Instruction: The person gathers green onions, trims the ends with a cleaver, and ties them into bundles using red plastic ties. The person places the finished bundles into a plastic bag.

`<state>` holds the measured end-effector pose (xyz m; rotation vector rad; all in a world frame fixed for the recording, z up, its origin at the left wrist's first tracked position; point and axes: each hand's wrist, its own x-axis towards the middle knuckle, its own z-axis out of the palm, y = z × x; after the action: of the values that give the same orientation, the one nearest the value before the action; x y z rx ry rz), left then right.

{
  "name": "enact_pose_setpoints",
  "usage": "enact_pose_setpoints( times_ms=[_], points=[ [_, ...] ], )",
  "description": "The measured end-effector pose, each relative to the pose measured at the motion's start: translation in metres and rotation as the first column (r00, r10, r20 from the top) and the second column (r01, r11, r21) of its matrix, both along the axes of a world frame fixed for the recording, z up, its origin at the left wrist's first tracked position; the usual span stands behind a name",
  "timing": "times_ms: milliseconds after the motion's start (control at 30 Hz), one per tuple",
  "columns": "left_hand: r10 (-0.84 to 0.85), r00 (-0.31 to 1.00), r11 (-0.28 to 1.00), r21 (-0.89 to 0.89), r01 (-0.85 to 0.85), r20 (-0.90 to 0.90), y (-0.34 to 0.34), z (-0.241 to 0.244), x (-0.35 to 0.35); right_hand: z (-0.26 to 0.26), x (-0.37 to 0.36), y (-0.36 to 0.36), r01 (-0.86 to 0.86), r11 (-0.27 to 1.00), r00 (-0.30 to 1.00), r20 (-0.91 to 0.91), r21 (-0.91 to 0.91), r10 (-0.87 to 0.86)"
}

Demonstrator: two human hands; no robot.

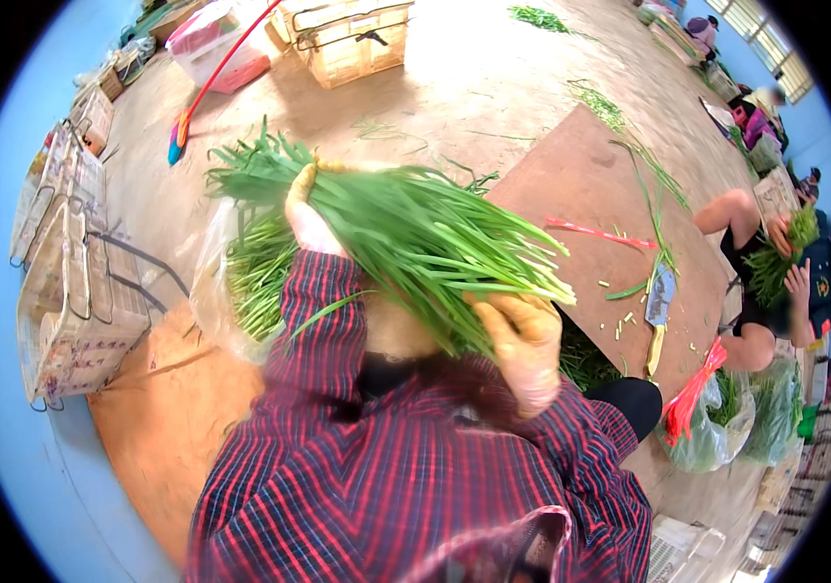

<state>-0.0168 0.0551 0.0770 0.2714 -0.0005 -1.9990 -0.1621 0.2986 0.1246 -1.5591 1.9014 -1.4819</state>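
Note:
My left hand [306, 204] is wrapped around a large bunch of long green leafy stalks, like garlic chives [415, 218], near its leafy end. At the pale stem end, my right hand [524, 335] touches the underside with bent fingers; whether it grips any stalks I cannot tell. Below the bunch on the left, a clear plastic bag [213, 291] holds more green stalks [262, 270]. A brown board [554, 175] at the right carries a knife [659, 302] with a wooden handle, a red tie strip [601, 233], loose leaves and cut stem bits.
Red strips [696, 393] hang at the board's near right edge beside a bag of greens [707, 444]. A co-worker sits at the right, hands [779, 233] holding greens. Plastic crates [95, 321] stand at the left; a yellowish crate [357, 51] and tub [215, 47] lie ahead.

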Motion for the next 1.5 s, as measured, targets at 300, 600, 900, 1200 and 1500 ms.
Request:
enact_pose_setpoints(
  times_ms=[300, 600, 900, 1200, 1500],
  points=[
    [-0.041, 0.998, 0.999, -0.024, 0.04, -0.054, 0.002, -0.002, -0.003, 0.008, -0.106, 0.129, -0.373, 0.897, 0.635, 0.771, 0.238, 0.059],
    [-0.014, 0.999, 1.0, -0.028, 0.015, 0.037, 0.002, 0.001, -0.006, 0.062, -0.054, 0.053, -0.033, 0.997, 0.749, -0.659, 0.067, 0.07],
    [0.053, 0.992, 0.998, -0.024, -0.051, 0.115, -0.002, 0.0, -0.002, 0.041, -0.037, -0.002, 0.071, 0.997, 0.671, -0.739, -0.008, -0.054],
    [-0.021, 0.999, 1.0, -0.016, 0.021, 0.033, -0.007, -0.009, 0.001, 0.023, -0.048, -0.009, 0.088, 0.992, 0.661, -0.74, -0.09, -0.126],
    [0.02, 0.995, 1.0, 0.012, -0.021, 0.101, -0.007, -0.01, -0.003, 0.015, -0.038, -0.027, 0.116, 0.993, 0.672, -0.737, 0.01, -0.071]
  ],
)
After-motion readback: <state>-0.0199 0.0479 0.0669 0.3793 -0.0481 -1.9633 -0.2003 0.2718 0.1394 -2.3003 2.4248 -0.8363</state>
